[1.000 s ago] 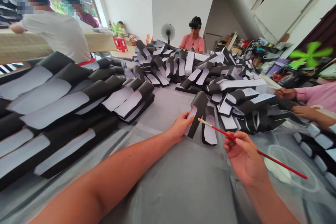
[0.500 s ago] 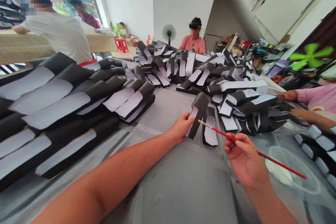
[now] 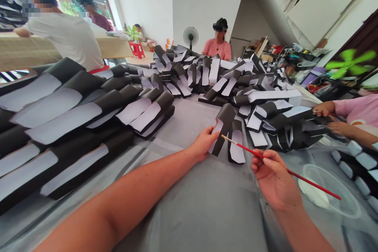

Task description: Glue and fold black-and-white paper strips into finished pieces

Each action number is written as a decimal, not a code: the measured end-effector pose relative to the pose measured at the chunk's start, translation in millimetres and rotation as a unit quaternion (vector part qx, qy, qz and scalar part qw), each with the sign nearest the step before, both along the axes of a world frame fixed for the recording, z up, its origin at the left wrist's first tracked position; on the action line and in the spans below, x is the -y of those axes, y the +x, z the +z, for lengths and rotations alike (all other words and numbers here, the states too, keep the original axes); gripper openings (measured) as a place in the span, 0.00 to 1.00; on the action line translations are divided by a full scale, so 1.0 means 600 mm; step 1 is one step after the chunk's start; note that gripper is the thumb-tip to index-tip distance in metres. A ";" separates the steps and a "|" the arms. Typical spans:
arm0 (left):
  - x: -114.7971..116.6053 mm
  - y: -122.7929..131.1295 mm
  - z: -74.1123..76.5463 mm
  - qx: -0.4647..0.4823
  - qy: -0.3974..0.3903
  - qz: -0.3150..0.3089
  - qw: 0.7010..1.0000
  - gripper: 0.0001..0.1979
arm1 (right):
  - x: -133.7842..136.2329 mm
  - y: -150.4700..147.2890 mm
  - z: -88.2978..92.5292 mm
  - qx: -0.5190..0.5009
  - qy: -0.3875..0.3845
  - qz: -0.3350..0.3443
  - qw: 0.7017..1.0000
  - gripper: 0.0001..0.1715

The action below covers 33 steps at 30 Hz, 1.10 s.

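My left hand (image 3: 206, 143) is closed on the edge of a folded black-and-white paper piece (image 3: 226, 124), tilted up above the table. Between the fingers of my right hand (image 3: 274, 175) is a thin paintbrush (image 3: 249, 150) with a red handle. Its bristle tip is at the black face of the held piece; whether it touches I cannot tell. Just right of that piece, a second black-and-white paper piece (image 3: 236, 147) lies on the table. Below the brush's rear end sits a clear round dish (image 3: 351, 204) with a white substance (image 3: 314, 193) in it.
Stacked paper pieces (image 3: 71, 104) fill the left side. A large heap of similar pieces (image 3: 206, 69) covers the far table. A co-worker's hands (image 3: 325, 109) are at the right, near more pieces (image 3: 358, 161). Another person (image 3: 217, 47) sits behind the heap. Grey sheeting (image 3: 203, 208) covers the table.
The brush and my right hand have shifted slightly left, the tip moving a little across the held paper piece. My left hand stays almost still.
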<state>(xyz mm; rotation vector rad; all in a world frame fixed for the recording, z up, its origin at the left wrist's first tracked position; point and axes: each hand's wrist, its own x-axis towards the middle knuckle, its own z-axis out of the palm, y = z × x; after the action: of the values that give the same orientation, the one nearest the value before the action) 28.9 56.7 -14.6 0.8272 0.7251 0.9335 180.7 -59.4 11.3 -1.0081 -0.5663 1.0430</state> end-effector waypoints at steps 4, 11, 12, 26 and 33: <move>0.000 0.001 -0.001 0.008 0.005 -0.002 1.000 0.17 | -0.001 -0.001 -0.001 0.007 0.003 0.005 1.000 0.10; 0.001 -0.001 0.004 0.004 0.000 -0.006 1.000 0.20 | 0.001 -0.003 0.008 -0.006 -0.012 -0.008 1.000 0.12; 0.002 -0.001 0.004 0.008 0.002 -0.006 1.000 0.21 | 0.001 -0.004 0.008 -0.005 -0.014 -0.005 1.000 0.12; 0.001 -0.001 0.002 0.001 0.004 -0.003 1.000 0.18 | -0.001 -0.002 0.007 -0.006 -0.023 -0.020 1.000 0.13; -0.001 0.000 0.000 0.006 0.001 -0.007 1.000 0.17 | 0.000 0.002 0.008 -0.002 -0.013 -0.016 1.000 0.12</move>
<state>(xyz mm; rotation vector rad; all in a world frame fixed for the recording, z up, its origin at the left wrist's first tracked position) 29.0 57.6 -14.7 0.8261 0.7078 0.9262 181.8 -59.2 15.9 -1.0343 -0.5319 1.0256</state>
